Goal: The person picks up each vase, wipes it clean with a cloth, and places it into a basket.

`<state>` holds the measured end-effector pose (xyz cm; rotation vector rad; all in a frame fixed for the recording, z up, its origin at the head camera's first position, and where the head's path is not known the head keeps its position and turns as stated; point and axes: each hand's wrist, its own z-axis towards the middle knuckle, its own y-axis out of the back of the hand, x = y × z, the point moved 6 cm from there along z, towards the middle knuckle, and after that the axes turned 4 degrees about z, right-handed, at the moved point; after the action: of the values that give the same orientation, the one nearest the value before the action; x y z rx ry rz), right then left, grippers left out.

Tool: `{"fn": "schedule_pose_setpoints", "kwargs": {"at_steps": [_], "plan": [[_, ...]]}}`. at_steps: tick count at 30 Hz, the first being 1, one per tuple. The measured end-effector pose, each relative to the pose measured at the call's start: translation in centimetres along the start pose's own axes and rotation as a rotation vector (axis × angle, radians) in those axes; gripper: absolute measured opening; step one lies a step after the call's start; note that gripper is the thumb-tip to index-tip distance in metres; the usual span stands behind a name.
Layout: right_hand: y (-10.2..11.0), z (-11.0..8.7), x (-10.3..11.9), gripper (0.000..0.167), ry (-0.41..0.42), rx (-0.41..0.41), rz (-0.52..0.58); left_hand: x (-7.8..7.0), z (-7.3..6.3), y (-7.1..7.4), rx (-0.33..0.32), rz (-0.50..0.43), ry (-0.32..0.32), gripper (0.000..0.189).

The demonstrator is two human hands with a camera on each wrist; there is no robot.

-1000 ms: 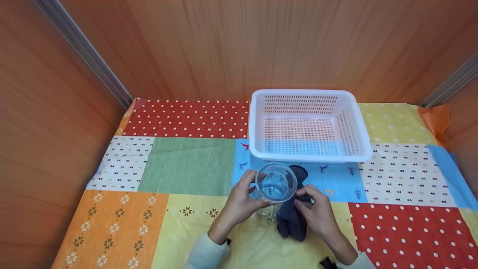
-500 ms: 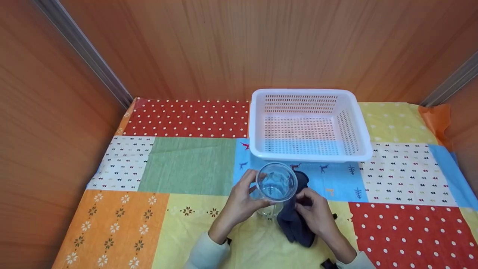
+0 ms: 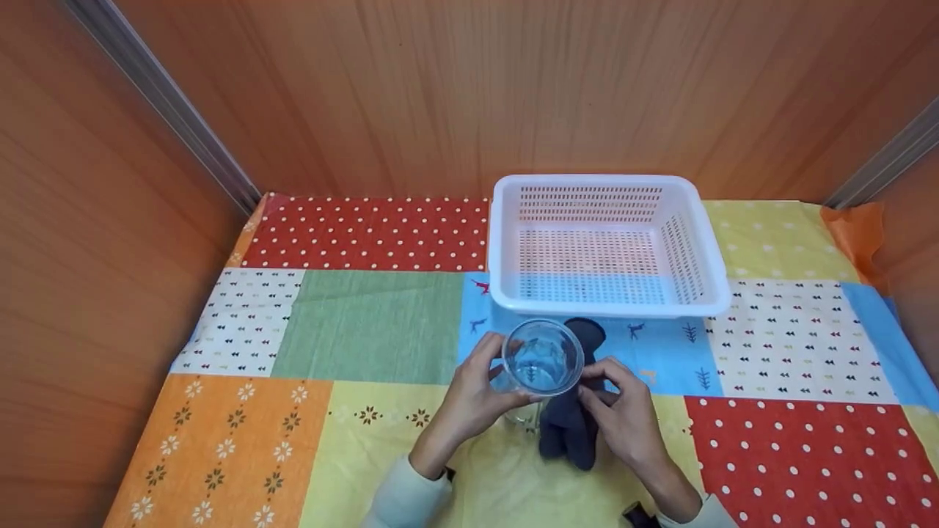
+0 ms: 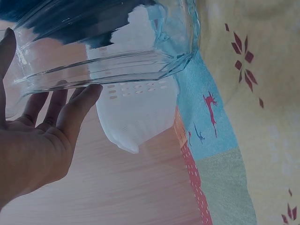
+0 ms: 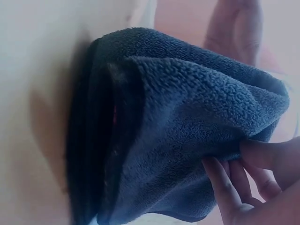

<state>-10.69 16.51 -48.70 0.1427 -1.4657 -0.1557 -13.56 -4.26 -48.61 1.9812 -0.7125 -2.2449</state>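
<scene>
My left hand (image 3: 473, 389) holds a clear glass cup (image 3: 543, 359) with a round rim, thumb and fingers around its side. In the left wrist view the cup (image 4: 136, 65) has flat angular walls, and dark cloth shows through it. Against the cup's right side, my right hand (image 3: 627, 414) pinches a dark grey cloth (image 3: 568, 429) between thumb and fingers. A fuzzy, folded surface marks the cloth (image 5: 187, 108) in the right wrist view. Part of the cloth is hidden behind the cup and the right fingers.
A white plastic basket (image 3: 609, 302) with slotted walls stands just beyond the cup, with nothing inside. Beneath everything lies a patchwork tablecloth (image 3: 389, 323). Wooden panels (image 3: 440, 95) rise at the back and on both sides.
The right hand and cloth have shifted slightly toward me, then back away along the cup's right side. The left hand keeps the cup in the same place.
</scene>
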Motion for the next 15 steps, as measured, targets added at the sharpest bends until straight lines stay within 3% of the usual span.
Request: {"fn": "schedule_pose_setpoints", "kwargs": {"at_steps": [6,15], "plan": [[-0.1,0.0,0.8,0.021,0.016,-0.017,-0.003,0.1,0.0,0.1,0.006,-0.015,-0.006,0.065],[-0.1,-0.1,-0.2,0.025,0.011,-0.012,-0.025,0.0,-0.1,0.0,0.009,-0.005,-0.009,0.066]]}}
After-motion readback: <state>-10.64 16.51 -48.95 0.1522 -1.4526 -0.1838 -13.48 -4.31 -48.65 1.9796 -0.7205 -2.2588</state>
